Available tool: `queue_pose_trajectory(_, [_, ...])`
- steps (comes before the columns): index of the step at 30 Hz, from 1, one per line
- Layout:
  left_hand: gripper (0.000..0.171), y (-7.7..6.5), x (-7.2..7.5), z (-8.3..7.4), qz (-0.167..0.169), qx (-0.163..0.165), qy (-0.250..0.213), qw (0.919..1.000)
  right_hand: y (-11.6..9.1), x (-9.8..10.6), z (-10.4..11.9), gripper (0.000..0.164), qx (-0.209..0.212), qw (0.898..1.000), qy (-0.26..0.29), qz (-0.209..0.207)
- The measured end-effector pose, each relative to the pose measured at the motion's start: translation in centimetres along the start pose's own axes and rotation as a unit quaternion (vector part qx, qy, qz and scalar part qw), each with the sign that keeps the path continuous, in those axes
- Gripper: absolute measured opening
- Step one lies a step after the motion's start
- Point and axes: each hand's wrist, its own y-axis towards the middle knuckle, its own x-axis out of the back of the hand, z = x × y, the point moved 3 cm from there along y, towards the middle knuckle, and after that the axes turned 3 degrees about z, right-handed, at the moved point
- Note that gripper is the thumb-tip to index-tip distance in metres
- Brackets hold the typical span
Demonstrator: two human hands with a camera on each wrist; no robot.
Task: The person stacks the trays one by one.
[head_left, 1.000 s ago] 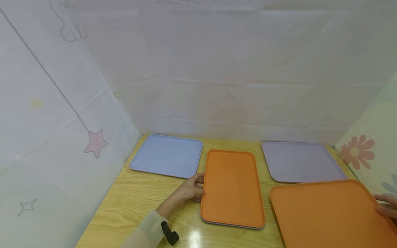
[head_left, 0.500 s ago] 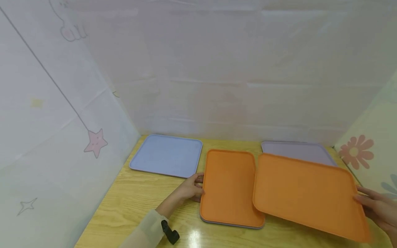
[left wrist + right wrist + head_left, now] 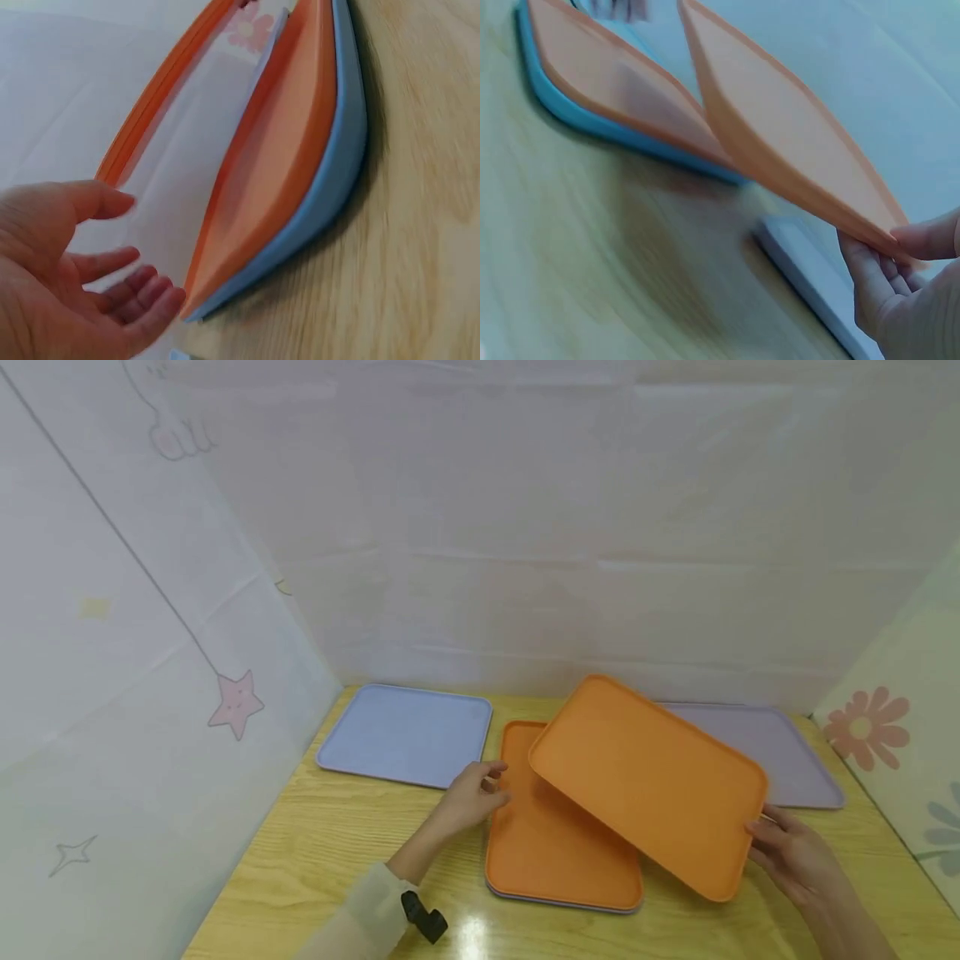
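My right hand (image 3: 802,864) pinches the near right corner of an orange tray (image 3: 660,785), thumb on the rim and fingers beneath. That tray is held raised and tilted, its far left end over a second orange tray (image 3: 555,864). The second one lies flat on top of a bluish tray (image 3: 349,127), whose edge peeks out below. By the left side of this stack is my left hand (image 3: 468,797), thumb and fingers parted with nothing between them. In the left wrist view its fingertips (image 3: 176,296) come close to the stack's corner.
A light blue tray (image 3: 405,735) lies at the back left of the wooden table (image 3: 300,868). At the back right is a pale purple tray (image 3: 787,760), partly covered by the raised one. White printed sheeting (image 3: 525,527) walls the back and sides.
My right hand has carried the orange tray leftward from the right side, turning it over the stack. My left hand has lifted slightly off the stack's left edge.
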Motion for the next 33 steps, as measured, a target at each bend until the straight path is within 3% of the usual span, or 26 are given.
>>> queue_pose_trajectory(3, [0.055, 0.0, -0.7, -1.2, 0.018, -0.019, -0.034, 0.9991, 0.7, -2.1, -1.5, 0.038, -0.02, 0.999, -0.023, -0.04])
queue_pose_trajectory(7, [0.053, 0.1, -2.0, -2.0, 0.05, -0.022, -0.141, 0.9886, 1.5, -4.5, -3.2, 0.027, -0.039, 0.992, -0.067, -0.095])
queue_pose_trajectory(10, [0.054, 0.1, -3.0, -2.3, 0.039, -0.02, -0.268, 0.9625, 2.0, -6.0, -4.1, 0.033, -0.03, 0.988, -0.096, -0.121])
queue_pose_trajectory(14, [0.064, 0.1, -4.0, -2.6, -0.006, -0.025, -0.405, 0.9139, 2.4, -7.6, -5.0, 0.046, -0.024, 0.984, -0.104, -0.145])
queue_pose_trajectory(16, [0.077, 0.1, -4.3, -2.7, -0.034, -0.029, -0.434, 0.8998, 2.6, -8.2, -5.3, 0.045, -0.019, 0.983, -0.096, -0.155])
queue_pose_trajectory(20, [0.099, 0.3, -4.7, -2.5, -0.076, -0.022, -0.461, 0.8837, 2.7, -9.5, -5.9, 0.038, -0.001, 0.981, -0.074, -0.178])
queue_pose_trajectory(24, [0.103, 0.6, -4.7, -2.3, -0.103, -0.01, -0.465, 0.8794, 2.8, -11.1, -6.4, 0.033, 0.011, 0.976, -0.064, -0.209])
queue_pose_trajectory(33, [0.107, 1.5, -4.0, -1.9, -0.134, 0.032, -0.441, 0.8866, 3.2, -13.8, -7.5, 0.039, 0.036, 0.964, -0.045, -0.26])
